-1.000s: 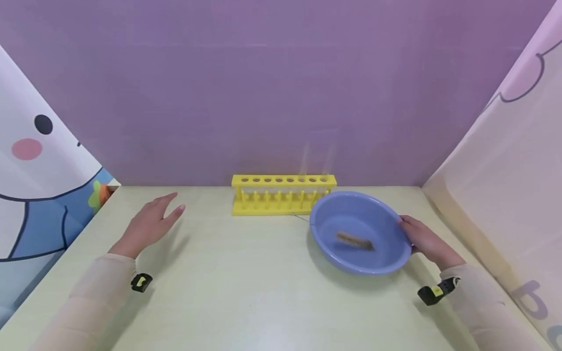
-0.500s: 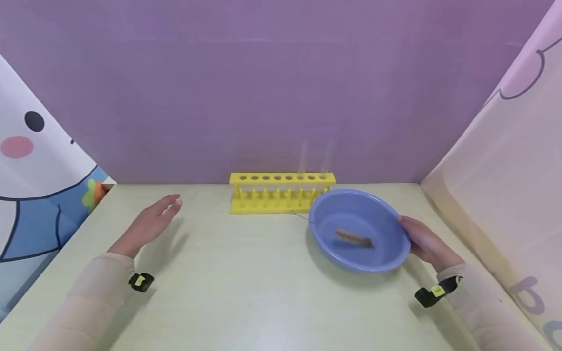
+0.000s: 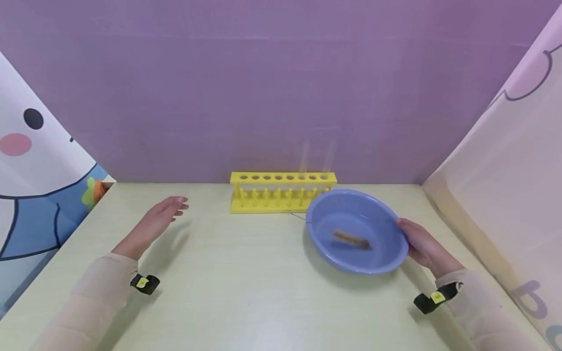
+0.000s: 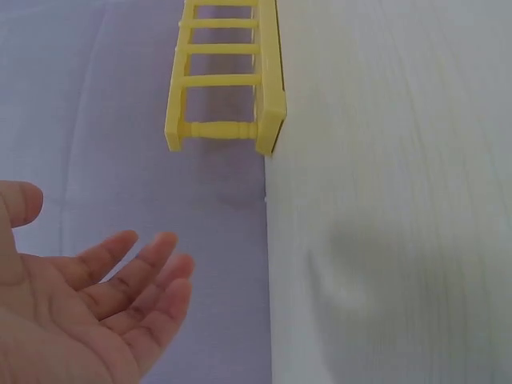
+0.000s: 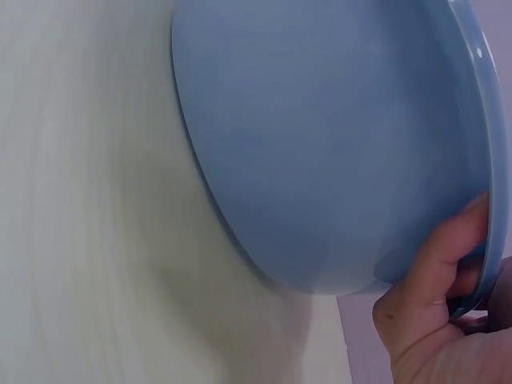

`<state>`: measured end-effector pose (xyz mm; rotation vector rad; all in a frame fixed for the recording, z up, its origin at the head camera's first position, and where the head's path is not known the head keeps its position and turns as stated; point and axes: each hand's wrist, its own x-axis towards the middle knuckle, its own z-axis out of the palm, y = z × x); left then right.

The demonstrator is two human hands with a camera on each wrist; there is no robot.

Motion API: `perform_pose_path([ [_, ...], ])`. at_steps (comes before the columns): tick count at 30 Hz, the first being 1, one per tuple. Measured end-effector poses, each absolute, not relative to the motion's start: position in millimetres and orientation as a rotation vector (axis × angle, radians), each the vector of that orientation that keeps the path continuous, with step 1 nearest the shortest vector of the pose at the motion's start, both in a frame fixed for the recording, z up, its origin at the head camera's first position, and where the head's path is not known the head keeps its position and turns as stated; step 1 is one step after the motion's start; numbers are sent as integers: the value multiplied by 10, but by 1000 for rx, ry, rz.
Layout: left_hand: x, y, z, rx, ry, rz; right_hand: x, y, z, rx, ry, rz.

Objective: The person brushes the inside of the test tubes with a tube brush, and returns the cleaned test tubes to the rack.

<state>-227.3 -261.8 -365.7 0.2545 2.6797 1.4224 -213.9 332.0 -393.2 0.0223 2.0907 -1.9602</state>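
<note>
In the head view, the right hand [image 3: 429, 247] grips the near-right edge of a round, glossy blue plastic bowl [image 3: 377, 253], which sits right of centre over the pale wood-grain table [image 3: 246, 278]. The rim probably serves as a natural handle, letting one hand steady the bowl from the side. Inside lies a slim brown bristly brush head [image 3: 351, 240]; a thin metal wire [image 3: 297, 215] with a looped end juts past the bowl's left edge, and it is probably the brush's handle, too long to fit within.

Just behind the bowl, a long yellow plastic rack [image 3: 281, 179] stands near the purple back cloth [image 3: 263, 87]. Two clear, thin tubes [image 3: 304, 161] rise from holes towards its right end, likely kept upright by that perforated bar. The left hand [image 3: 157, 219] hovers above the table, well apart from rack and bowl.

In the left wrist view, that hand is bare of any object: palm showing, four fingers loosely bent and close together, thumb set apart. The rack's end is the nearest thing, not touched.

In the right wrist view, fingers and thumb are clamped round the bowl's rim, one digit lying along the outer wall, presumably to stop it tipping. Whether the base rests fully on the table I cannot tell.
</note>
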Motion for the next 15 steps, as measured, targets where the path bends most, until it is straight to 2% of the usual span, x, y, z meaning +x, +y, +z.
perform_pose_path([
  [15, -2207, -2568, -3639, 196, 2674, 1415, -2058, 3146, -3936, -7, 2026, -1984],
])
